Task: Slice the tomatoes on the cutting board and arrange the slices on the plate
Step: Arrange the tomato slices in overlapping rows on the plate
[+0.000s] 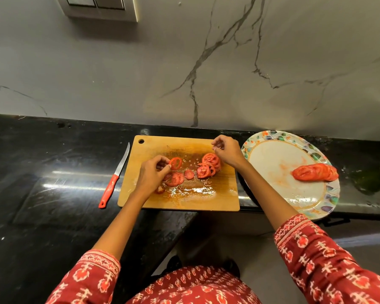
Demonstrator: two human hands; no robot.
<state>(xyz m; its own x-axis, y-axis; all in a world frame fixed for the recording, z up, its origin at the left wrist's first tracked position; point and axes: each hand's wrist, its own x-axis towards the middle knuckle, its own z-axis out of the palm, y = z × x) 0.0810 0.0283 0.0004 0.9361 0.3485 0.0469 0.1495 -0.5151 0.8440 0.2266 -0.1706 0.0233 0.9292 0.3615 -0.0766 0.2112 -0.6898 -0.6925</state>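
Knife (114,178) with the red handle lies idle on the dark counter (53,172) just left of the cutting board (217,200), blade pointing far and handle near, so the slicing looks finished and the moving of slices is the step in hand. Next to the right, the left hand (150,175) reaches over the left part of the board with its wrist near and its fingers pointing far and right; thumb and fingertips pinch a single slice (176,163) and hold it up on edge, its cut face turned toward the camera, above a small fan of flat slices (175,179) lying on the wet wood. Right of these sits a second overlapping cluster of slices (207,165) toward the middle of the board. The right hand (227,151) hovers just beyond and to the right of that cluster, fingers loosely curled with the tips drawn together; whether they hold anything cannot be told. Farthest right, touching or just beside the board's edge, the patterned plate (329,189) carries one row of slices (315,172) whose long axis runs left to right near its right rim. The plate lies to the right of both hands, well apart from the left one, so the right hand is judged the nearer and the lifted slice must cross the whole board or be passed across.
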